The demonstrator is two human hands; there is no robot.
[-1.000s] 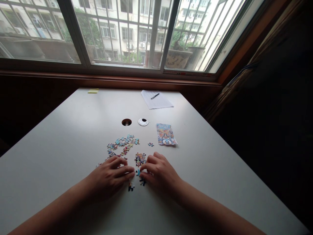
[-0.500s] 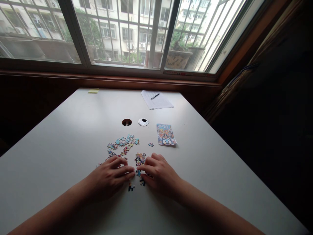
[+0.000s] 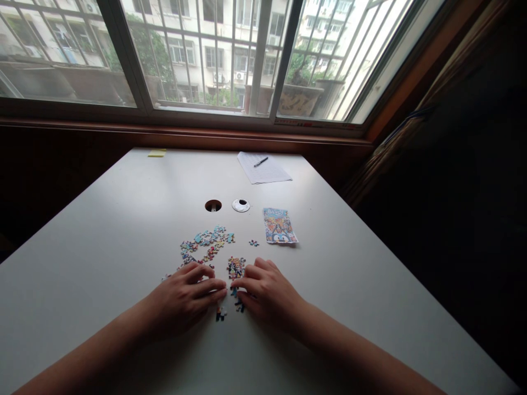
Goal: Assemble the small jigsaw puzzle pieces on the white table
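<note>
My left hand [image 3: 185, 293] rests on the table with its fingers stretched and apart, and no piece shows in it. Its palm side hides part of the loose jigsaw pieces [image 3: 211, 235] spread beyond it. Opposite, my right hand [image 3: 267, 291] has thumb and forefinger closed about a small teal jigsaw piece [image 3: 234, 292]. Just beyond those fingertips lies a joined section of puzzle [image 3: 236, 266], partly covered by the hand. Two or so linked pieces [image 3: 221, 314] lie between the hands, nearer me. Some pieces under the right hand are hidden.
A colourful picture sheet [image 3: 280, 226] lies right of the pieces, with one loose piece [image 3: 254, 242] beside it. Farther back are a cable hole [image 3: 213, 206], a round cover [image 3: 241, 205], papers [image 3: 263, 173] with a pen [image 3: 261, 162], and yellow sticky notes [image 3: 157, 153].
The right thumb and forefinger have shifted very slightly at the teal piece. The left hand and the loose pieces look the same.
</note>
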